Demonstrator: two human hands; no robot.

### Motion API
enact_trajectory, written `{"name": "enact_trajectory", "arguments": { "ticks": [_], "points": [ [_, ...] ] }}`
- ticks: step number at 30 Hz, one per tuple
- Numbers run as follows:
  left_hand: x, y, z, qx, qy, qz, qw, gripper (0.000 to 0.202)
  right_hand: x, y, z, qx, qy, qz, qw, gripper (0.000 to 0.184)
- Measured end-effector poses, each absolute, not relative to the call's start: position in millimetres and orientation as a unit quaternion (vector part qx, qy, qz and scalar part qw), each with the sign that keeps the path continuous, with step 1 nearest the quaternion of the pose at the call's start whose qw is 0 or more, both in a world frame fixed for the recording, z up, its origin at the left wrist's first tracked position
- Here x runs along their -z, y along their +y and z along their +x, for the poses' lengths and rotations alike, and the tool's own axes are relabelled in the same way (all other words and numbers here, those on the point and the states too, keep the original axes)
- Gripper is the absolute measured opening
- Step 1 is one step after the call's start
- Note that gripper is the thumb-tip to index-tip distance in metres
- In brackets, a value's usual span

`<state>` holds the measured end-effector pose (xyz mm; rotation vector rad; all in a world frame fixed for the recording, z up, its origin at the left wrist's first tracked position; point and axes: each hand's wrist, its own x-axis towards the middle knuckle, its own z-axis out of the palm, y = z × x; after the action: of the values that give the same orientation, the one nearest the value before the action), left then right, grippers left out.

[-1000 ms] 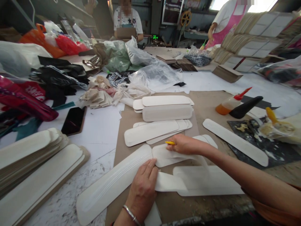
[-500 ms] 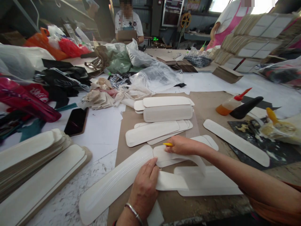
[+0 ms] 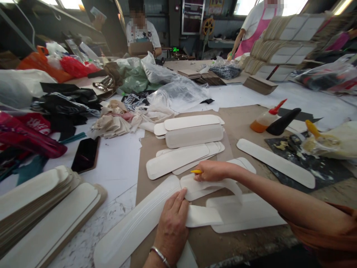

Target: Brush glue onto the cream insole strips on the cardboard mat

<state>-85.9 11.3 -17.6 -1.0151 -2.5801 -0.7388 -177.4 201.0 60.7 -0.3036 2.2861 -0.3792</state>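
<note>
My left hand (image 3: 171, 223) lies flat, fingers together, pressing on a long cream rounded strip (image 3: 134, 227) that runs off the brown card sheet (image 3: 240, 123). My right hand (image 3: 212, 171) is closed round a thin yellow tool (image 3: 196, 171) whose tip pokes out to the left. It also pins a curling white strip (image 3: 223, 184) onto other cream pieces just beyond my left hand. Another wide cream piece (image 3: 248, 217) lies under my right forearm.
Finished cream pieces (image 3: 192, 136) are stacked beyond my hands. A big pile of them (image 3: 41, 208) sits at left, near a black phone (image 3: 85, 154). An orange glue bottle (image 3: 264, 119), a black cone (image 3: 283, 121) and a gluey pad (image 3: 315, 160) are at right. People work at the far side.
My hands have stayed almost where they were. The view has tilted up a little, so everything sits slightly lower and to the left. The white strip curls a bit higher.
</note>
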Motion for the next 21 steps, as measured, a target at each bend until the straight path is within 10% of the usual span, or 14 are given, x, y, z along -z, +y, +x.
{"name": "enact_trajectory", "arguments": {
  "ticks": [21],
  "points": [
    [43.0, 3.5, -91.1, 0.246, -0.879, -0.374, 0.163, 0.048, -79.6, 287.1, -145.8, 0.239, 0.899, -0.032, 0.366, 0.018]
  ]
}}
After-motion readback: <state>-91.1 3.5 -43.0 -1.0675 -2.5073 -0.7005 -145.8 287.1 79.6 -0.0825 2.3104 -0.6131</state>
